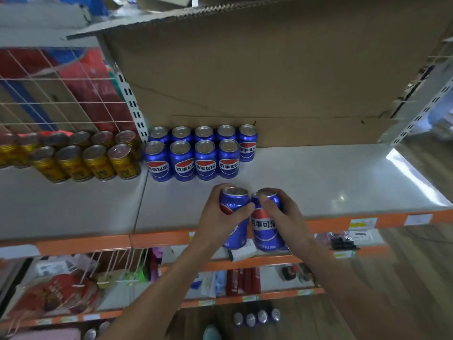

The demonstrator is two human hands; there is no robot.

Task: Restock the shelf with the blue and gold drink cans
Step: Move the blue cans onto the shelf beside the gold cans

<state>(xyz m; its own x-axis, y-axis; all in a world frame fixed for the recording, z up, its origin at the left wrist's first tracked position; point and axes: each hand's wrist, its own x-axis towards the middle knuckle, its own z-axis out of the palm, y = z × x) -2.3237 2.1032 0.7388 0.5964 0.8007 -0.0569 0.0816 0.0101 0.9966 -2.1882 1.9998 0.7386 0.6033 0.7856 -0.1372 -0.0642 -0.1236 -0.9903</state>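
Holding: each hand grips one blue drink can, both upright and side by side, close enough that I cannot tell whether their walls touch.
Left hand (215, 217): fingers and thumb curl round the upper half of the left can (234, 201); the thumb lies across its front.
Right hand (284, 214): wraps the right can (266, 233) from its right side, with the thumb over the top edge and the logo facing the camera.
Place of the held cans: at the front of the shelf (318, 182), tops level with the board and bodies crossing the orange edge strip (343, 223). Neither base rests on the board.
Beyond the grip, slightly left: stocked blue cans (204, 159) stand in two rows, five behind and four in front, well apart from the hands.
Far left of the grip: gold cans (98, 163) stand in two rows on the adjoining board, in front of a wire grid (61, 94).
Right of the grip: bare grey shelf board.
Behind the rows: a cardboard sheet (245, 69) leans as a back wall, and the rear blue cans stand at its foot.
Below the grip: lower shelves (269, 296) carry mixed goods, and four silver can tops (257, 317) show at floor level.
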